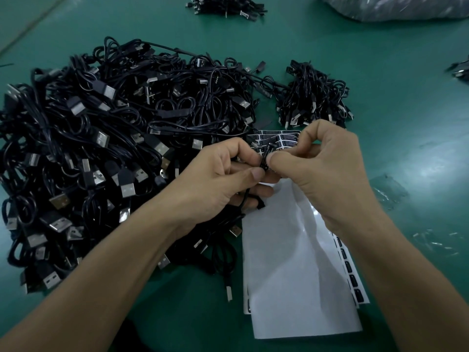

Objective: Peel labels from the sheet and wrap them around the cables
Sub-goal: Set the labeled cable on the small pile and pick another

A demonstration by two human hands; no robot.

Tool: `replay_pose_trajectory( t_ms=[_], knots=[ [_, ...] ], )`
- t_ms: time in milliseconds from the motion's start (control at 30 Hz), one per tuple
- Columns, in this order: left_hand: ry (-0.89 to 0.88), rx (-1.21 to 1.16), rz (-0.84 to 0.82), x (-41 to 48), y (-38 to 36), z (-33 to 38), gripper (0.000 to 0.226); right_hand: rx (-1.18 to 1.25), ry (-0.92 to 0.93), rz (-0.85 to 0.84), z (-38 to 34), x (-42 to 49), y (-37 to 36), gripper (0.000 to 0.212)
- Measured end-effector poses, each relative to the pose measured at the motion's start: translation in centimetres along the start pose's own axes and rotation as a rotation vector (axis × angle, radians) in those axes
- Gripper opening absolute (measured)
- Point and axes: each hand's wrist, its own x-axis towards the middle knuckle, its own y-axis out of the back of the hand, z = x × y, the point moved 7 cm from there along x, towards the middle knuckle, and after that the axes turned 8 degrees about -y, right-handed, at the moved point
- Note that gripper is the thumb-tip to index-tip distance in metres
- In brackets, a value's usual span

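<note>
Both grips closed: left hand point(223, 179) and right hand point(322, 168) pinch thin black cable point(264, 158), likely mid-wrap. Sheet of black labels point(279, 139) just beyond grips, within easy reach; heap of black USB cables point(114, 148) left of them.

Single head cam is looking forward and down, sitting close over left hand point(215, 179) and right hand point(327, 168), wide angle taking in green table point(406, 123).

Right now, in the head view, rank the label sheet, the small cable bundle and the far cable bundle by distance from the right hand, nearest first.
1. Label sheet, just beyond the right hand.
2. Small cable bundle, farther back, straight ahead.
3. Far cable bundle, at the top edge.
</note>
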Motion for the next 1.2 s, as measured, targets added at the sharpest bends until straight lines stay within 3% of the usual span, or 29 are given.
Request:
replay_pose_trajectory(
  t_ms=[533,733,800,933,1100,1200],
  knots=[
    [0.001,0.019,-0.010,0.1,0.2,-0.1,0.004,-0.045,0.012,0.008,-0.1,0.1,0.3,0.029],
    [-0.001,0.020,-0.027,0.0,0.0,0.0,0.005,0.039,-0.064,-0.179,0.6,0.2,-0.9,0.022],
    [0.004,0.026,-0.011,0.0,0.1,0.0,0.007,0.078,-0.029,-0.211,0.3,0.2,-1.2,0.012],
    [0.000,0.003,0.044,0.0,0.2,0.1,0.008,0.173,-0.032,-0.240,0.2,0.1,-1.3,0.014],
    [-0.017,0.005,0.113,0.1,0.6,-0.1,0.013,0.115,-0.015,-0.230,0.2,0.1,-1.3,0.020],
    [-0.030,0.024,0.124,0.2,0.6,0.0,0.012,0.117,-0.035,-0.209,0.4,0.3,-1.2,0.009]
  ],
)
